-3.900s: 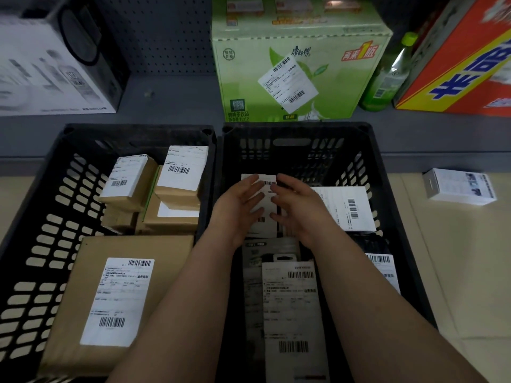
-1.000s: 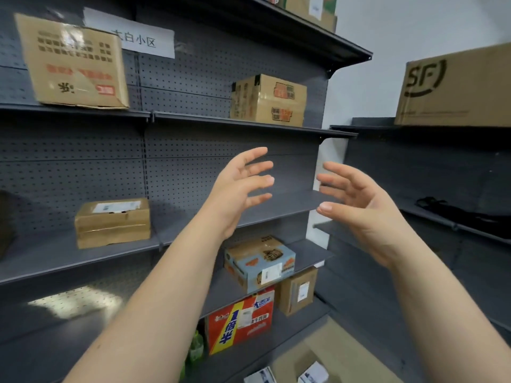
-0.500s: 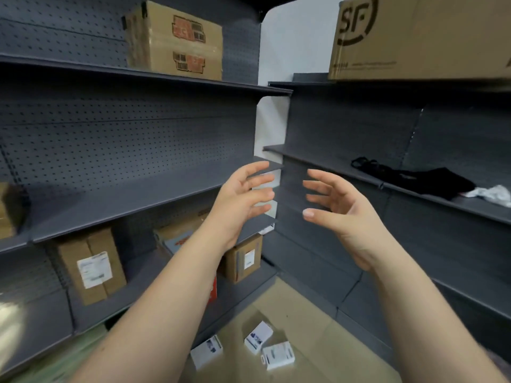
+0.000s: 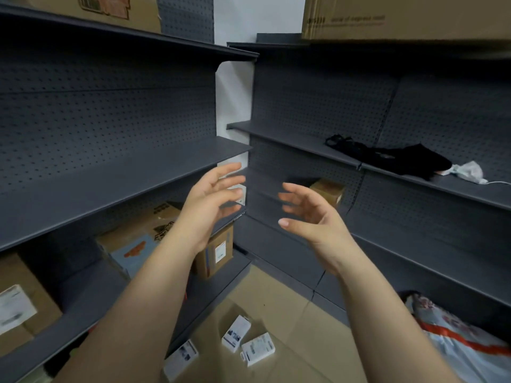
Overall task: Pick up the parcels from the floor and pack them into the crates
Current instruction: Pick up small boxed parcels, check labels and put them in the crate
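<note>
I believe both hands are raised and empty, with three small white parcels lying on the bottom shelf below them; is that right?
Not quite: the head view shows the three white parcels lying on the floor, not on a shelf. The left hand and right hand are indeed raised and empty.

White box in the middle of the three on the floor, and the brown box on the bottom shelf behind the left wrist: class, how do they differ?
The white box is white with dark print; the brown box is cardboard with a white label. The white box lies on the floor; the brown box stands on a shelf. The white box looks slimmer, the brown box bulkier. Both are rectangular.
</note>
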`<move>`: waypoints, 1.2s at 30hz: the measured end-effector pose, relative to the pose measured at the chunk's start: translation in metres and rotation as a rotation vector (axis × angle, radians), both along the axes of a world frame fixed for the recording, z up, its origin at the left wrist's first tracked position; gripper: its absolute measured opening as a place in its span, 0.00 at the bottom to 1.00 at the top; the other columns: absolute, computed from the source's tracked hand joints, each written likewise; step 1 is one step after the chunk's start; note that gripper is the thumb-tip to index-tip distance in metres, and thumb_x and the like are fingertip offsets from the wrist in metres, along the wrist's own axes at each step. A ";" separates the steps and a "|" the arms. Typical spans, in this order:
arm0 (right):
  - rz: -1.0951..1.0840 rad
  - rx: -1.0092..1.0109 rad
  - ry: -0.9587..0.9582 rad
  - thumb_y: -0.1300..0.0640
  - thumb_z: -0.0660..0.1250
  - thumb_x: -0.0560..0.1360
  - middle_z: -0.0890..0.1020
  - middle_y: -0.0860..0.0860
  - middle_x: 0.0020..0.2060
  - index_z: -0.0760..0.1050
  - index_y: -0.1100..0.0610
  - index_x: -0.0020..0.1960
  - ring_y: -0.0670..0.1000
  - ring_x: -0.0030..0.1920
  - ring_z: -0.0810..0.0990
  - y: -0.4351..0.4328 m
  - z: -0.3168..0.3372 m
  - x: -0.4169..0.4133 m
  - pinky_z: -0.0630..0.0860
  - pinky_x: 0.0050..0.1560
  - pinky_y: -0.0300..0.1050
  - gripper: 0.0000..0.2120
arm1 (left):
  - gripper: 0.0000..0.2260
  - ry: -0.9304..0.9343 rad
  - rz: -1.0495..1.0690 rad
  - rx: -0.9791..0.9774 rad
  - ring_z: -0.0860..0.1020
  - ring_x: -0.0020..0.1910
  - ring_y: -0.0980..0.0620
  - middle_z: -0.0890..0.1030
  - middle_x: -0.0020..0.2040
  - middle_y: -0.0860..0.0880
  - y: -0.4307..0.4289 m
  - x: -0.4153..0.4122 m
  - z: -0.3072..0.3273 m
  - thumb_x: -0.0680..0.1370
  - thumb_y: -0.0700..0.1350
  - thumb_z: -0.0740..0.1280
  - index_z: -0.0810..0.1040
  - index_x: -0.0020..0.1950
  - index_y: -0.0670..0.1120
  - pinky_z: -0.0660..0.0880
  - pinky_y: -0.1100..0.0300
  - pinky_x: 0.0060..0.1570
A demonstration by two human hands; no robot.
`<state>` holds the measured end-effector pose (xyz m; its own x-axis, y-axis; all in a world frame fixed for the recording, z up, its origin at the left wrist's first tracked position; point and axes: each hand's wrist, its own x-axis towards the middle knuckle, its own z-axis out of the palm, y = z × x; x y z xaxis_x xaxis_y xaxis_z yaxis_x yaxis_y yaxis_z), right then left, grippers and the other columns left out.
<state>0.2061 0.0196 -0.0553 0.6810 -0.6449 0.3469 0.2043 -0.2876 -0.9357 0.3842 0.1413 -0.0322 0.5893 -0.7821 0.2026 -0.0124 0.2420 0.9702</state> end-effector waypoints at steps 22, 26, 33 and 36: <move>0.040 0.138 0.037 0.67 0.76 0.68 0.82 0.48 0.59 0.77 0.49 0.63 0.48 0.63 0.78 -0.214 -0.079 0.140 0.72 0.68 0.47 0.27 | 0.21 0.147 0.060 0.109 0.82 0.52 0.57 0.81 0.61 0.50 -0.204 0.129 -0.081 0.78 0.30 0.66 0.80 0.60 0.55 0.77 0.46 0.64; 0.103 0.147 0.079 0.63 0.77 0.66 0.81 0.48 0.62 0.77 0.48 0.63 0.49 0.65 0.77 -0.260 -0.094 0.149 0.74 0.63 0.45 0.27 | 0.21 0.188 0.184 0.113 0.81 0.57 0.54 0.82 0.59 0.51 -0.240 0.132 -0.108 0.78 0.29 0.66 0.80 0.59 0.55 0.78 0.51 0.60; 0.187 0.265 0.156 0.66 0.77 0.67 0.81 0.48 0.61 0.78 0.44 0.60 0.46 0.65 0.77 -0.308 -0.164 0.179 0.78 0.57 0.43 0.26 | 0.21 0.265 0.256 0.175 0.82 0.55 0.57 0.85 0.55 0.55 -0.289 0.156 -0.194 0.71 0.36 0.69 0.80 0.59 0.56 0.76 0.57 0.55; 0.150 0.316 0.225 0.69 0.74 0.70 0.81 0.45 0.61 0.78 0.42 0.60 0.46 0.64 0.77 -0.325 -0.235 0.201 0.78 0.58 0.43 0.27 | 0.21 0.292 0.240 0.237 0.81 0.58 0.52 0.84 0.58 0.52 -0.304 0.171 -0.267 0.67 0.40 0.69 0.82 0.57 0.58 0.76 0.54 0.58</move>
